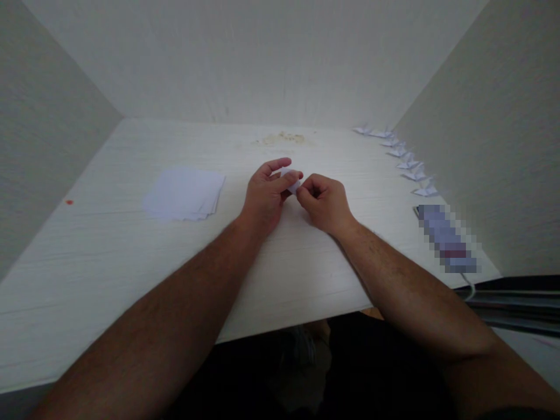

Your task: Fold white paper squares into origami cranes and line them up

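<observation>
A small piece of folded white paper [292, 183] is held up over the middle of the table. My left hand [266, 192] pinches it between thumb and fingers, with the index finger stretched out above. At its right edge, my right hand [326, 201] grips the paper with thumb and curled index finger. Part of the paper is hidden behind the fingers, so its full shape does not show.
A stack of white paper sheets [186, 192] lies at the left on the white table [109, 262]. Several folded paper cranes [411, 166] line the right wall. A blurred-out phone-like device [446, 239] with a cable [470, 289] lies near the right edge. Walls enclose three sides.
</observation>
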Demonstrator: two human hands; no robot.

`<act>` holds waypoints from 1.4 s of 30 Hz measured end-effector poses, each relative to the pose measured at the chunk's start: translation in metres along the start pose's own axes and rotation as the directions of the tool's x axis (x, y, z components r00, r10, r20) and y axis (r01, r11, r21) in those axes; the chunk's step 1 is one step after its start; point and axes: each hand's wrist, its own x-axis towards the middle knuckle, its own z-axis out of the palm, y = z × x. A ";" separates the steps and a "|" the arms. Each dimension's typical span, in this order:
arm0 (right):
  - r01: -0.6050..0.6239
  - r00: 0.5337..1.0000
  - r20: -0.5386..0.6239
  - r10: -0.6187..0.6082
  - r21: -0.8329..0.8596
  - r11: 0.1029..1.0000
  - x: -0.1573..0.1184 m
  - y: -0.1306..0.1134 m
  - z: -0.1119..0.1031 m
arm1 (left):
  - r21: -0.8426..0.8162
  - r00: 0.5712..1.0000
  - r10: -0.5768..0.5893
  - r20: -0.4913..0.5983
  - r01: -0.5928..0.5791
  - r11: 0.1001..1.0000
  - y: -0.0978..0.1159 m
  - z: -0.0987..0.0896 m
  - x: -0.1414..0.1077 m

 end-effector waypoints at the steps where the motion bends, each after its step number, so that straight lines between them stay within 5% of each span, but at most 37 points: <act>1: -0.015 1.000 -0.015 0.015 0.021 1.000 0.001 0.000 -0.001 | 0.005 1.000 -0.018 0.019 0.018 1.000 0.001 0.000 0.000; 14: -0.106 0.992 -0.046 0.119 0.218 0.970 0.006 0.000 -0.003 | 0.202 0.998 -0.026 0.062 0.013 0.979 -0.001 -0.004 0.002; 30: -0.054 0.989 -0.127 0.080 0.194 0.980 0.009 0.001 -0.011 | 0.312 0.984 -0.057 0.166 0.002 0.950 -0.002 -0.006 0.002; 37: -0.042 0.983 -0.166 0.080 0.224 0.974 0.011 0.004 -0.012 | 0.556 0.970 -0.068 0.233 -0.075 0.828 0.003 -0.006 -0.004; 42: -0.062 0.980 -0.172 0.101 0.219 0.974 0.011 0.001 -0.012 | 0.514 0.962 -0.105 0.250 -0.040 0.857 0.002 -0.005 -0.002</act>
